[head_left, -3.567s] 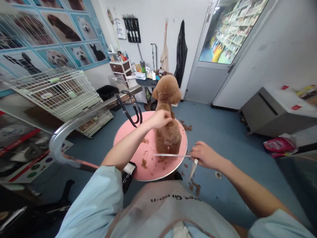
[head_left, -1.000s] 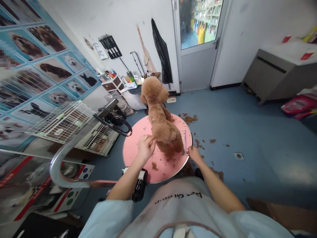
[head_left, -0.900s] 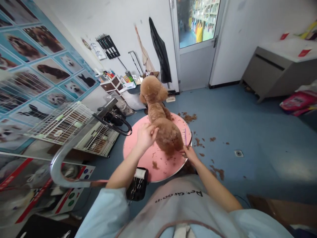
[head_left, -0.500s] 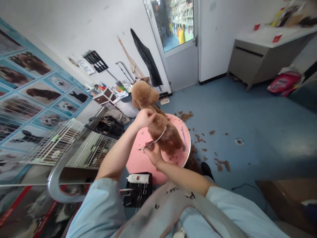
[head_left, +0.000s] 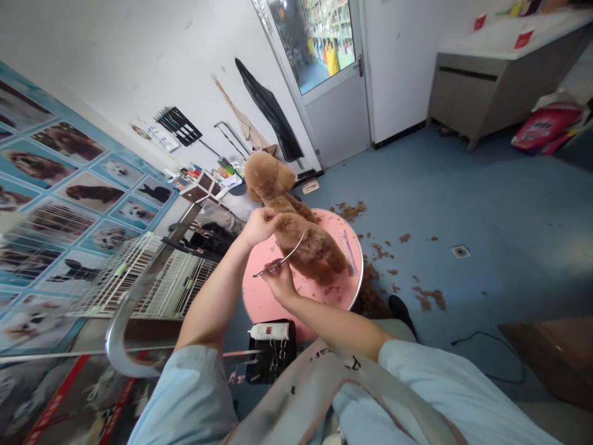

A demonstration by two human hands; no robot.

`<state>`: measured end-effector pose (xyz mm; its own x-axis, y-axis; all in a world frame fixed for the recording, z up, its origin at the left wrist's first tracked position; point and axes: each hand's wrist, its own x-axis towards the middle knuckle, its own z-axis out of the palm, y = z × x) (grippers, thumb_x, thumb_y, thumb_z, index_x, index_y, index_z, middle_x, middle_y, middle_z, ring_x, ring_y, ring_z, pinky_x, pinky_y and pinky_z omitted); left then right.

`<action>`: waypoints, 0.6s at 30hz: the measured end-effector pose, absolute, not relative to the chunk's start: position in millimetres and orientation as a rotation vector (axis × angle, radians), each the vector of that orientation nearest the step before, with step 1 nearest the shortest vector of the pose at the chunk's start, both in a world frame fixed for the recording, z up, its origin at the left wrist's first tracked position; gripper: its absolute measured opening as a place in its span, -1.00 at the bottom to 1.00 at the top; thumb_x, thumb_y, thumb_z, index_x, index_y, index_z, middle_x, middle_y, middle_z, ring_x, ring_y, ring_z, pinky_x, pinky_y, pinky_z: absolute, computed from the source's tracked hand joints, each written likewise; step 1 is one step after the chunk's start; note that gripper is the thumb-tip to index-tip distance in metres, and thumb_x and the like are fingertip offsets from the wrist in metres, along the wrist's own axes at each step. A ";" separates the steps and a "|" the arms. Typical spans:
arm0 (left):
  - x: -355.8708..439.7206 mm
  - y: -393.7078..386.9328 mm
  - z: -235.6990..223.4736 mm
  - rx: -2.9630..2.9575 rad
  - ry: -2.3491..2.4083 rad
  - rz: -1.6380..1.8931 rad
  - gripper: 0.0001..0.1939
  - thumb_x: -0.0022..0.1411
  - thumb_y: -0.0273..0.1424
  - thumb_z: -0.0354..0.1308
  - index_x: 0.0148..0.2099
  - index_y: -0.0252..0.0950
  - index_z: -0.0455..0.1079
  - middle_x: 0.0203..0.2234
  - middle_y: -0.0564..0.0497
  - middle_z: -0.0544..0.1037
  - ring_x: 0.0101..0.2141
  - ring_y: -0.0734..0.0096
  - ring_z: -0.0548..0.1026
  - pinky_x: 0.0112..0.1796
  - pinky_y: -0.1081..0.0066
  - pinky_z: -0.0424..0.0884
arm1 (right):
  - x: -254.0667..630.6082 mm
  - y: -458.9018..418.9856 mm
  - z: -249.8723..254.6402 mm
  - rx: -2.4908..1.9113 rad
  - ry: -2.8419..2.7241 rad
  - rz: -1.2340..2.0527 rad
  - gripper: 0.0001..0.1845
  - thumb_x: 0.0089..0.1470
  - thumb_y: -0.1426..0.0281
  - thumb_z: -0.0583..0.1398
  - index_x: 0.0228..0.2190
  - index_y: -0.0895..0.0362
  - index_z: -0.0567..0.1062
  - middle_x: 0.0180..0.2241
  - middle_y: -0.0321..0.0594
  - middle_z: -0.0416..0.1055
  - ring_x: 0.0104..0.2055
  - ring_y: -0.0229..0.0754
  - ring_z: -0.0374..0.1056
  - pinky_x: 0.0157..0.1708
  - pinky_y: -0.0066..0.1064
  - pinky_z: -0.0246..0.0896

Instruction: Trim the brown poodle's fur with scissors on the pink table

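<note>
A curly brown dog (head_left: 266, 176) stands on a round pink grooming table (head_left: 259, 296), its head pointing away from me. My left hand (head_left: 262, 225) has its fingers closed against the dog's near side, behind the shoulders; whatever is between the fingertips is hidden. Curved scissors (head_left: 291, 253) are gripped in my right hand (head_left: 280, 283), low behind the left one. Their thin blade arcs up along the fur of the dog's back and rump. A comb (head_left: 351, 252) with a purple edge lies at the table's right rim, beside the dog. Cut tufts are scattered over the tabletop.
White clippers (head_left: 269, 332) rest on a black holder with a chain at the near table edge. A curved metal arm (head_left: 113, 337) rises at left, before a white wire cage (head_left: 152, 278). Brown hair clumps (head_left: 349, 211) lie on the blue floor. A cabinet (head_left: 467, 93) stands far right.
Both hands have shifted slightly left along the dog, and the scissors have moved up and left with my right hand. The camera view has tilted a little.
</note>
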<state>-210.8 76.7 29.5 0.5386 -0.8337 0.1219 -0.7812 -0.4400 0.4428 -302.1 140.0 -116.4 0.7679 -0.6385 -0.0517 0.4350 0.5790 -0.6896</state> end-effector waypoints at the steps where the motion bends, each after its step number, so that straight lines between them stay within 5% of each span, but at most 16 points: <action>1: -210.7 77.8 29.1 2.322 -1.314 -0.161 -0.67 0.07 -0.21 0.02 -0.58 -0.36 0.24 -0.67 0.08 0.24 -0.59 0.58 0.16 -0.54 0.49 0.07 | -300.2 141.2 -116.3 -0.695 0.323 -0.640 -0.60 -0.24 0.54 0.25 -0.37 0.04 0.18 -0.40 -0.39 0.37 -0.29 -0.26 0.37 -0.22 -0.37 0.34; 18: -210.2 101.7 13.4 2.281 -1.302 -0.020 -0.66 0.11 -0.19 0.04 -0.53 -0.36 0.33 -0.60 0.02 0.39 -0.54 0.51 0.29 -0.46 0.46 0.20 | -319.3 132.3 -131.3 -0.660 0.227 -0.529 -0.60 -0.26 0.45 0.30 -0.39 0.04 0.20 -0.41 -0.35 0.45 -0.29 -0.20 0.44 -0.14 -0.22 0.37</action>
<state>-210.2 101.7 13.4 0.5402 -0.8089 0.2320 -0.8014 -0.4104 0.4351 -319.3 132.3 -131.3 0.8447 -0.5340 -0.0357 0.3935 0.6649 -0.6349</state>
